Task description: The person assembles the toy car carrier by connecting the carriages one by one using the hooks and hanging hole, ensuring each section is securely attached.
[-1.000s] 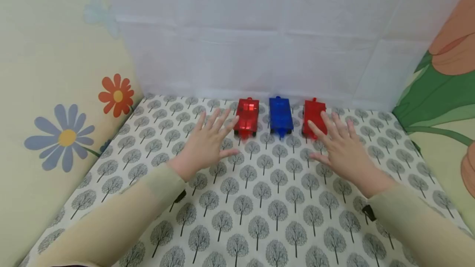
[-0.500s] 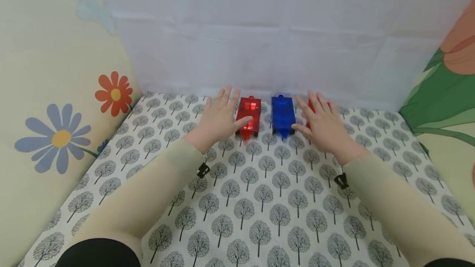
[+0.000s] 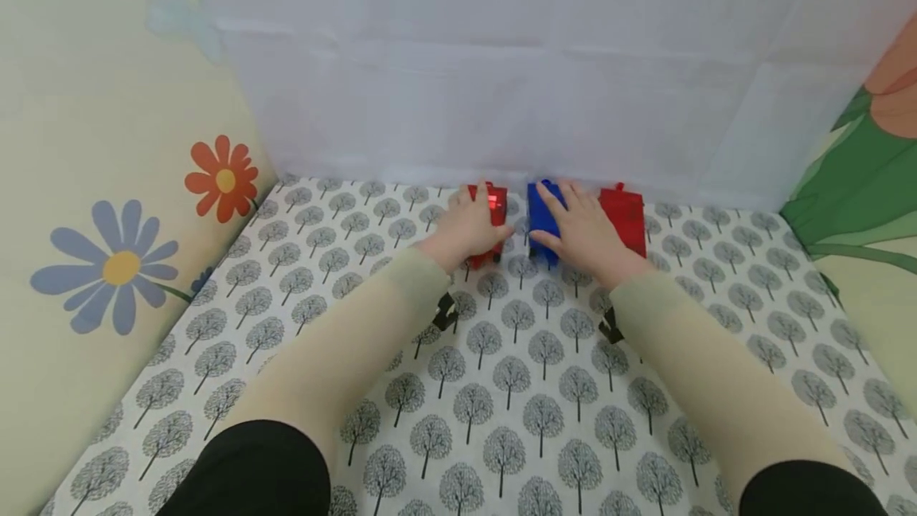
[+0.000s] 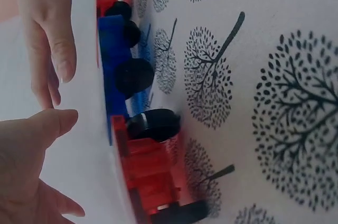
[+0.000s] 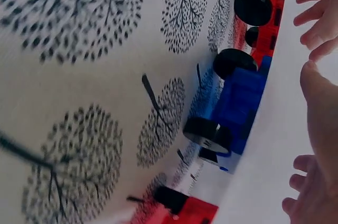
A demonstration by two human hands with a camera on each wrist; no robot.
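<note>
Three flat toy cars with black wheels stand side by side at the far end of the cloth. My left hand hovers over the left red toy car, hiding part of it. Above the middle blue toy car is my right hand, fingers spread and partly covering it. The right red toy car sits just beyond that hand. In the left wrist view a gap shows between my fingers and the red car. The right wrist view likewise shows space between my thumb and the blue car.
A white cloth with grey tree prints covers the table. A white sheet hangs right behind the cars. Flower-patterned panels stand on both sides.
Both hands have moved forward, and the left has shifted right. The right hand has gone left from the right red car to the blue one. The cars keep their places.
</note>
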